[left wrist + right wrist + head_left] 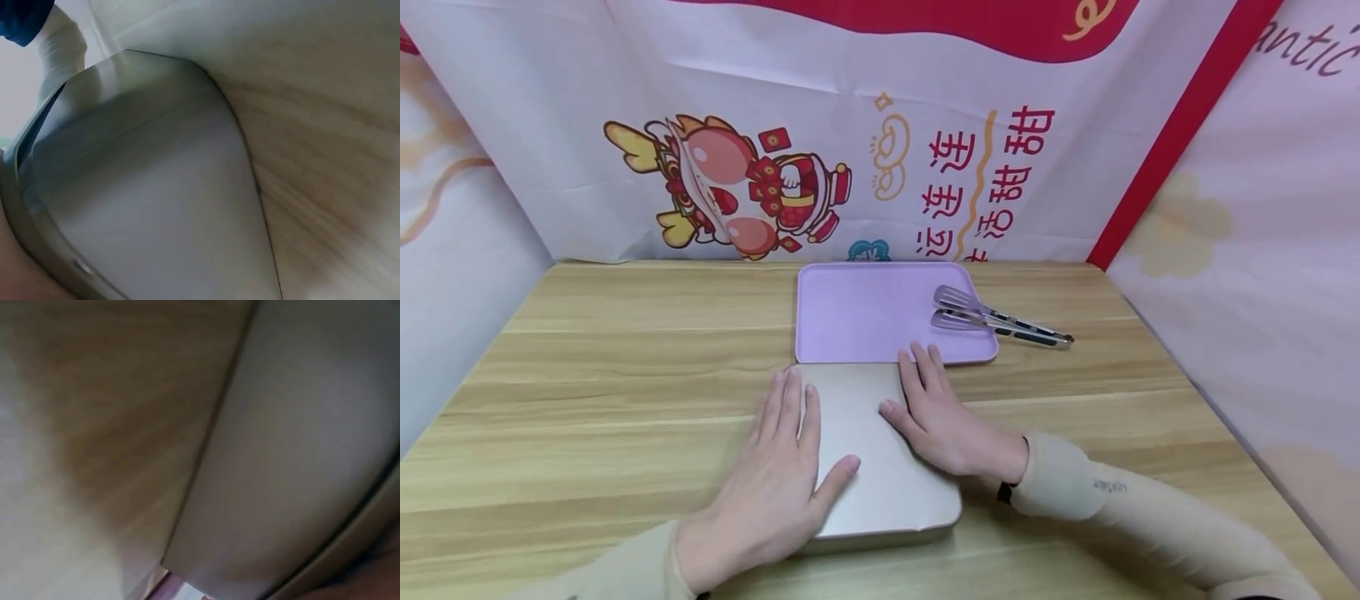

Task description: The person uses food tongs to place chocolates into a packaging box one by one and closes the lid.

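Observation:
A silver-grey rectangular box (868, 467) with a lid lies on the table, its long side running away from me. My left hand (771, 479) rests on the left part of the lid, fingers straight and pointing forward, thumb spread inward. On the lid's right edge lies my right hand (936, 421), its fingers extended toward the far end. The left wrist view shows the box's smooth side wall (162, 194) and the lid's rim (81, 265) overhanging it. In the right wrist view the opposite side wall (281, 456) meets the table below the lid.
Just beyond the box sits a shallow lilac tray (857, 312). Metal tongs (1000, 321) with slotted heads lie across its right side, handles reaching onto the wood-grain table (625, 358). A printed cloth (820, 75) hangs behind the table.

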`<state>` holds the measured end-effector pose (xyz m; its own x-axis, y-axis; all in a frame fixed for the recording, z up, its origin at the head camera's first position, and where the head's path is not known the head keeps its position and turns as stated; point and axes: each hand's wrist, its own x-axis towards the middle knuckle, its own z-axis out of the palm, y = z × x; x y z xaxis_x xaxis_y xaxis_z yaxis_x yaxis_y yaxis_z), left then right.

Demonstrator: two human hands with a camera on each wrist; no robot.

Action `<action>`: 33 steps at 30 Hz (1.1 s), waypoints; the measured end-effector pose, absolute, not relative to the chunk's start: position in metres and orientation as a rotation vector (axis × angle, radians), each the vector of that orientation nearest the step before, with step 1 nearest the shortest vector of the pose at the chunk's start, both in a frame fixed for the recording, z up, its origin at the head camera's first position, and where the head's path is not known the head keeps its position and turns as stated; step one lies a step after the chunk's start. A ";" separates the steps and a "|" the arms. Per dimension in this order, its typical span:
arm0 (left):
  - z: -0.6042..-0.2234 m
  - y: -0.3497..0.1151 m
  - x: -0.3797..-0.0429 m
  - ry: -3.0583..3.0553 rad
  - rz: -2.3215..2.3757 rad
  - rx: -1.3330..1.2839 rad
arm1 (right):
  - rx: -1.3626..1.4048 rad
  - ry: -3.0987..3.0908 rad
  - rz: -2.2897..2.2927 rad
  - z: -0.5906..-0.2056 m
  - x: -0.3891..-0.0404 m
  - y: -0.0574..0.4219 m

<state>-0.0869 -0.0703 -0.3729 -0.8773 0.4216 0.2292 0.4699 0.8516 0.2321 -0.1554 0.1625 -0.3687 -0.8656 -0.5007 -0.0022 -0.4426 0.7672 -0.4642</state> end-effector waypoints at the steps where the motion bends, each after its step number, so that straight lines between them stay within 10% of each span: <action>1: -0.373 -0.070 -0.087 -2.852 -0.428 -0.701 | -0.755 2.861 -0.676 -0.370 -0.154 0.162; 33: -0.365 -0.079 -0.099 -2.737 -1.382 -0.326 | -0.672 2.814 -1.011 -0.354 -0.153 0.172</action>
